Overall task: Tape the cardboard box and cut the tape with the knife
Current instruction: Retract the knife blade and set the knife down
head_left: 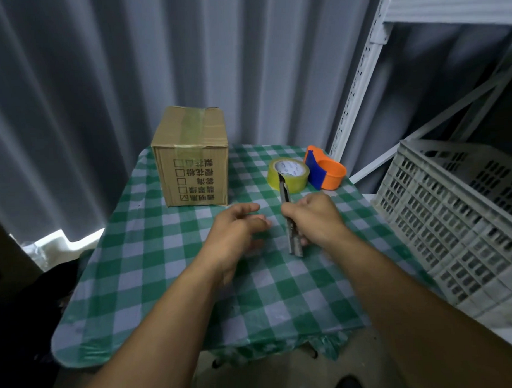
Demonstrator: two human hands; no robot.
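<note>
A brown cardboard box (193,158) stands at the table's far left, a strip of clear tape running over its top and down its front. A yellowish tape roll (289,175) lies to its right. My right hand (313,218) is shut on a grey utility knife (290,221), whose blade points away toward the roll. My left hand (236,232) hovers just left of the knife, fingers apart and holding nothing.
An orange and blue tape dispenser (325,171) sits behind the roll. The table wears a green checked cloth (165,284). A white plastic crate (458,213) stands close on the right, under a white metal shelf frame (361,74). Grey curtains hang behind.
</note>
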